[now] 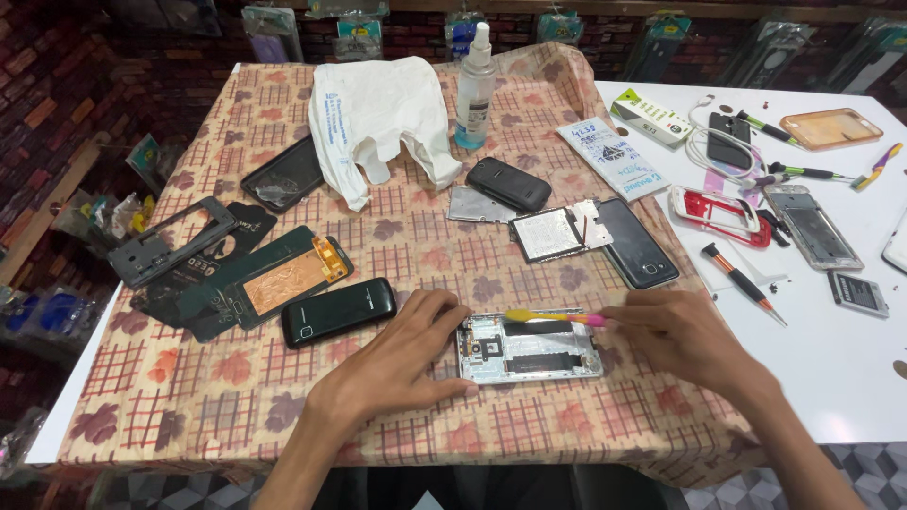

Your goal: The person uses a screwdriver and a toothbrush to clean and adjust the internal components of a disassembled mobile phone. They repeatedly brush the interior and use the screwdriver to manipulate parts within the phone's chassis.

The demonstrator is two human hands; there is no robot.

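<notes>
Head view looks down on a table under a checked, flower-printed cloth (189, 378), and every place below is told from the opened silver phone chassis (529, 348) lying near the front edge. Far to its left lie a dark grey phone frame (170, 241) and a green-backed panel with a copper sheet (283, 279). Just left of it lies a glossy black bar phone (337, 311). The left hand (406, 354) rests spread on the cloth, its fingertips (463, 321) pressing the chassis's left end and holding it down. Behind the chassis sit a white plastic bag (378, 113), a clear spray bottle (474, 90), a small black phone (508, 183) and a grey metal shield plate (548, 233). Across the chassis's top edge lies a yellow and pink plastic pry tool (553, 317), pinched at its pink end by the right hand (685, 335), fingers closed narrow around it. Farther right, a red-handled screwdriver (742, 280) lies on the bare white tabletop (831, 378).
</notes>
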